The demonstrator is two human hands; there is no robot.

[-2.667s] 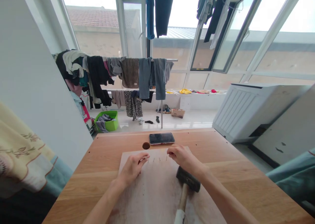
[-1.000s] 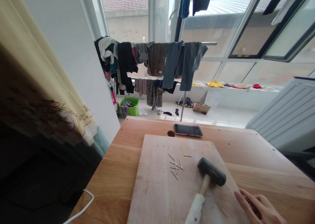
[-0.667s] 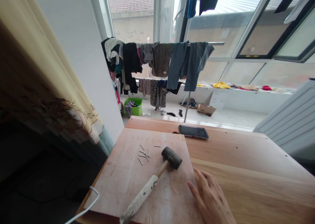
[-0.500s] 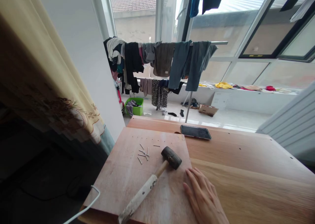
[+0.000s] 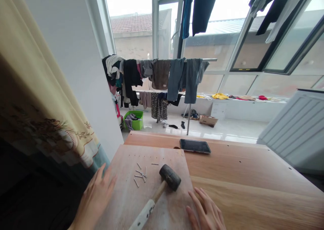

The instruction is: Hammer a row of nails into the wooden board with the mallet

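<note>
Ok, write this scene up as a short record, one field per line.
Left hand: open, at the left edge of the board
Right hand: open, fingers spread at the board's right edge
Hammer: lying on the board, dark head toward the far side
Nails: loose on the board, left of the hammer's head, some crossing
Phone: on the table, near the board's far right corner

Left hand (image 5: 96,193) and right hand (image 5: 206,210) point forward, unclenched.

Daylight from the windows (image 5: 212,56) blanches the sky (image 5: 230,2) and glints on the floor (image 5: 243,127); lower left is dark.
</note>
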